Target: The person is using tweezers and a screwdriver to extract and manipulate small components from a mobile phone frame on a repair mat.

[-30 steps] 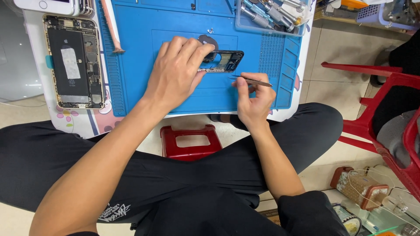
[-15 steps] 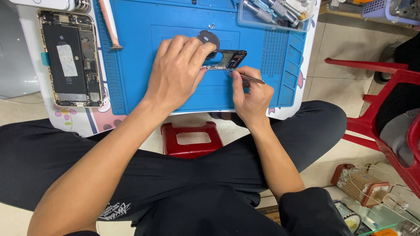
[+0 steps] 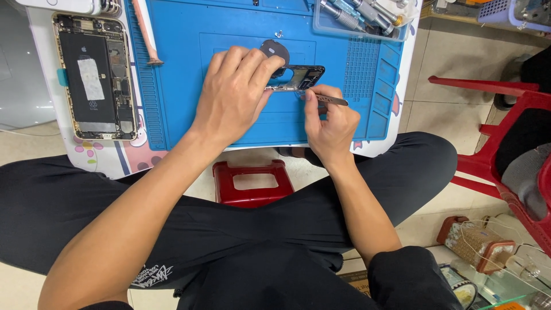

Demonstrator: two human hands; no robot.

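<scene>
Nearest the camera are the person's crossed legs in black trousers, with a red stool [image 3: 252,182] between the knees, its hollow top bare. Beyond it lies a blue mat [image 3: 189,109] on a small table.

The left hand [image 3: 235,95] lies palm-down on the mat, fingers curled over and clamped on a phone frame [image 3: 299,78], covering its left part so only the right end shows. The right hand [image 3: 327,123] pinches tweezers [image 3: 327,100] between thumb and fingers; the tips meet the frame's lower edge, but what they touch is too small to make out. A dark round part [image 3: 275,50] peeks out just behind the left fingers, half hidden.

Left of the mat lies an opened phone [image 3: 94,77], its battery and boards exposed. A pink tool [image 3: 146,31] rests on the mat's left edge, its top cut off.

At the far right corner a clear tray [image 3: 344,30] holds metal screwdrivers [image 3: 344,16], cut off by the frame edge.
</scene>
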